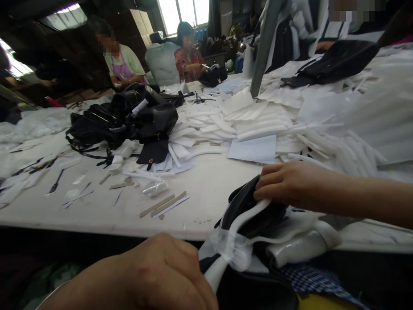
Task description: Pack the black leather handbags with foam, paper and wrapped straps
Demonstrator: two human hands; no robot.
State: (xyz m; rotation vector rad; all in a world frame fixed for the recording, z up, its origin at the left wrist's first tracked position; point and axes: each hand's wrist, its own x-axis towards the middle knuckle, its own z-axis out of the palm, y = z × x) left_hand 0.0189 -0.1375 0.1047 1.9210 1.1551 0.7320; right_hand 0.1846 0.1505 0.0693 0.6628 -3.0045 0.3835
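Note:
A black bag lies tilted at the table's front edge, close to my body. Along it runs a white foam strip, with crumpled clear plastic wrapped around its middle. My right hand has its fingers curled over the upper part of the bag, beside the strip's far end. At the lower left, my left hand is closed at the bag's near side, next to the strip's lower end; its fingertips are hidden. A white plastic-wrapped roll rests against the bag's right side.
Several black bags are piled at the left on the white table. White foam sheets spread behind. Cardboard strips lie nearer. A grey post rises from the table. Two co-workers sit across; another black bag lies right.

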